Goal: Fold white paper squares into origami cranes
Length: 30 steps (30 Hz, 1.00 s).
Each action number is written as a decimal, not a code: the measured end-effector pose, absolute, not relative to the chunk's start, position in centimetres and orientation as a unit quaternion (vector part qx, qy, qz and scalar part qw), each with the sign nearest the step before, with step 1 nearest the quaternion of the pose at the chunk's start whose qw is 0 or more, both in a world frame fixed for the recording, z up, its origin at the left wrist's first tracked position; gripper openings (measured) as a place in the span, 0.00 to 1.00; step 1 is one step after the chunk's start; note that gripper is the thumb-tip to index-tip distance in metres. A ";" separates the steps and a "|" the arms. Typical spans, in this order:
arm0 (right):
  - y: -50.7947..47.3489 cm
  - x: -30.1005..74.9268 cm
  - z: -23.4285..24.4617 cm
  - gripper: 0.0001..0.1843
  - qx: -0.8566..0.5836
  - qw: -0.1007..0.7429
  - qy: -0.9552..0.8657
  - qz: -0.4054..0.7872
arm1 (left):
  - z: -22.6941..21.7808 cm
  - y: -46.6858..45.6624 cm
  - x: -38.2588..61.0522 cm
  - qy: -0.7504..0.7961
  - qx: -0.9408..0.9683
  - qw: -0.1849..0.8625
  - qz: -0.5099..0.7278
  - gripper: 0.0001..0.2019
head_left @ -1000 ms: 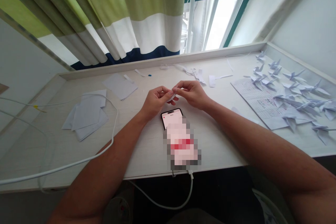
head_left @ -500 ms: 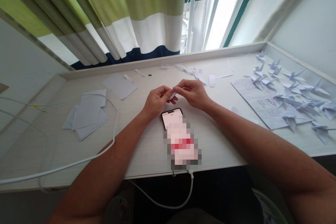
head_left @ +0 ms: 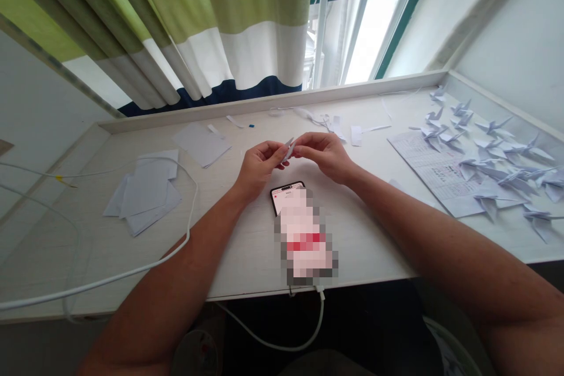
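Note:
A small, narrow piece of folded white paper (head_left: 288, 151) is held up over the desk, its pointed end sticking up. Thumb and fingers of my left hand (head_left: 259, 169) pinch it from the left. From the other side my right hand (head_left: 325, 156) curls in, thumb and forefinger closed at the paper's right edge; its fingertips are partly hidden. Just below both hands lies a phone (head_left: 277, 202), its screen mostly pixelated. Several folded paper cranes (head_left: 487, 202) stand at the right, some of them on a written sheet (head_left: 423, 167).
Loose white sheets (head_left: 147, 188) and another small stack (head_left: 205, 147) lie at the left. Paper scraps (head_left: 356, 135) are strewn along the back. A white cable (head_left: 190, 220) loops over my left forearm; another cable (head_left: 321, 305) hangs from the phone over the desk's front edge.
The folded paper has turned more upright and more of it shows between my hands. The fingers of my right hand have shifted slightly back from my left hand's fingertips.

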State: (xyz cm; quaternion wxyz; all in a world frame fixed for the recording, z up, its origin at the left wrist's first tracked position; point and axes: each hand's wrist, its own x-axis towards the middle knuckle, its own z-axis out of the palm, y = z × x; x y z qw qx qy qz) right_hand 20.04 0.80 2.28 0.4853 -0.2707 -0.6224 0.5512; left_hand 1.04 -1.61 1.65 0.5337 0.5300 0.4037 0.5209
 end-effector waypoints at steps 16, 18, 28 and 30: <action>0.4 19.9 2.8 0.18 -0.235 0.491 -0.644 0.537 | 2.6 -1.8 0.9 0.357 0.463 0.646 0.491 0.16; 0.4 19.9 2.8 0.17 -0.217 0.496 -0.643 0.541 | 2.7 -1.9 0.8 0.361 0.457 0.654 0.482 0.17; 0.1 19.7 3.4 0.18 -0.206 0.486 -0.631 0.569 | 3.1 -2.1 0.6 0.348 0.414 0.695 0.474 0.24; 0.0 19.7 3.4 0.17 -0.219 0.489 -0.628 0.565 | 3.0 -2.1 0.6 0.345 0.421 0.694 0.471 0.24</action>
